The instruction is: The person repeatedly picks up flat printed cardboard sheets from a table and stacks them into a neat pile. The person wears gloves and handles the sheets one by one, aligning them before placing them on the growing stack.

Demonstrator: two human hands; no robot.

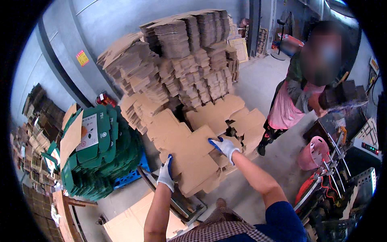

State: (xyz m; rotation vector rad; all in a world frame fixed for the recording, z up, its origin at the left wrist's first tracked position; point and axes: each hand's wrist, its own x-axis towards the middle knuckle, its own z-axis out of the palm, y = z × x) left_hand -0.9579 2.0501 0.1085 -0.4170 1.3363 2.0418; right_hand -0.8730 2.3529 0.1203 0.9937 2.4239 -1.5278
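A brown die-cut cardboard box blank [192, 158] lies flat in front of me, on top of a stack of similar blanks. My left hand [165, 174], in a white glove with a blue palm, grips its left edge. On the other side my right hand [225, 148], gloved the same way, is closed on the blank's right edge, thumb and fingertips pointing inward. The undersides of both grips are hidden. More loose blanks [219, 115] lie just beyond, against a tall pile of flat cardboard [181, 56].
Green printed box blanks [94, 149] are stacked on a blue pallet [131, 176] at left. At right, a person in a pink apron [288, 105] holds a dark stack [342, 97]. A pink bucket [313, 153] and a machine with metal rods [332, 161] stand nearby.
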